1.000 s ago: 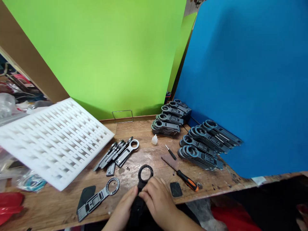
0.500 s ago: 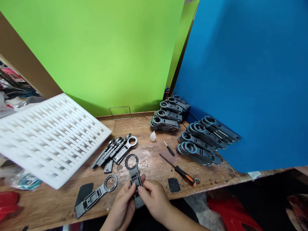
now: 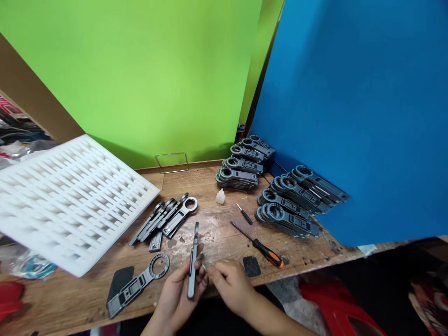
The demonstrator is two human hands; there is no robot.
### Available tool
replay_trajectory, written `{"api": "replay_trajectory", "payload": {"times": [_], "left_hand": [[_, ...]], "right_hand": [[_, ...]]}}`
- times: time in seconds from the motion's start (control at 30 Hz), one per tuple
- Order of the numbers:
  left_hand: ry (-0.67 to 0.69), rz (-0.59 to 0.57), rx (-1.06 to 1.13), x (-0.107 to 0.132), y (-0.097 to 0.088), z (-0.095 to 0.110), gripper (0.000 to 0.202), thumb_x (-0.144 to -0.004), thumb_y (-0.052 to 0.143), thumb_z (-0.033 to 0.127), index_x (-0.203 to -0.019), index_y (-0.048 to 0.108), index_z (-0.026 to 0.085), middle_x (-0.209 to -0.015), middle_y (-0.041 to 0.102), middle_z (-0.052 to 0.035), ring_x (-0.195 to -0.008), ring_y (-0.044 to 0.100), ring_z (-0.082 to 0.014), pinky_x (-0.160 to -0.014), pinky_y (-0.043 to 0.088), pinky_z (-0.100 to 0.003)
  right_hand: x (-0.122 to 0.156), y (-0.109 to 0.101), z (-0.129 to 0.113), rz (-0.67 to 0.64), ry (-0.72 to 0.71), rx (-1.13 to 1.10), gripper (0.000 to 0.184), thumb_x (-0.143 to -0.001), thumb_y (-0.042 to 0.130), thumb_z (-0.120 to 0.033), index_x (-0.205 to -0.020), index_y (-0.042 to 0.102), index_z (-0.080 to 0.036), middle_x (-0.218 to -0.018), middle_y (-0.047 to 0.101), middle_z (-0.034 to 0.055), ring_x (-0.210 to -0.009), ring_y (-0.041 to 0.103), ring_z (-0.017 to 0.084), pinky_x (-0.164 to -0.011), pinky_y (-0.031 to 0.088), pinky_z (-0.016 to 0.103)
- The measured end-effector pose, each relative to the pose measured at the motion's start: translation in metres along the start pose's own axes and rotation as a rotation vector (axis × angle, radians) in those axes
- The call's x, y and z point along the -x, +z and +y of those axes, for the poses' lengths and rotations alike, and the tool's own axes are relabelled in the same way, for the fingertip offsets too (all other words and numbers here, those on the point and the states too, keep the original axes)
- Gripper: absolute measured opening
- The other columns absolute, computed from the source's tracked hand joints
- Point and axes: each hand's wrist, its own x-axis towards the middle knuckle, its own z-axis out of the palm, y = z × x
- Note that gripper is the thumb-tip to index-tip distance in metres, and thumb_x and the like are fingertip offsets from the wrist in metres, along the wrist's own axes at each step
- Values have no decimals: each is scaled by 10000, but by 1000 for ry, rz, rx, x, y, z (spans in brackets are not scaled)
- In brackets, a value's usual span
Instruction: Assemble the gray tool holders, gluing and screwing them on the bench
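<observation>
A gray ring-ended handle stands edge-on in a worker's left hand, fingers part-curled around it, over the near edge of a wooden bench. At its 4 o'clock, the right hand hangs with fingers bent inward; whether they pinch anything cannot be told, though a pale speck shows by the fingertips. The step looks like close finger work on the handle; the next move would seem to call for a steady left grip. A screwdriver lies at 3 o'clock. The handle's broad face is hidden, its ring a mere edge; the frame's bottom crops both forearms.
</observation>
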Motion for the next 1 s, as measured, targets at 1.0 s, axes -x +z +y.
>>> {"api": "replay_trajectory", "payload": {"times": [1.0], "left_hand": [[859,411,-2411,-74,16,88,387,-865,410,228,-1228,491,122,-1092,576,-139,-1004,567,-256,-872,438,-357]], "right_hand": [[4,-3,77,117,18,404,440,-960,310,-323,-600,521,-185,-610,570,18,-616,527,140,-615,313,249]]}}
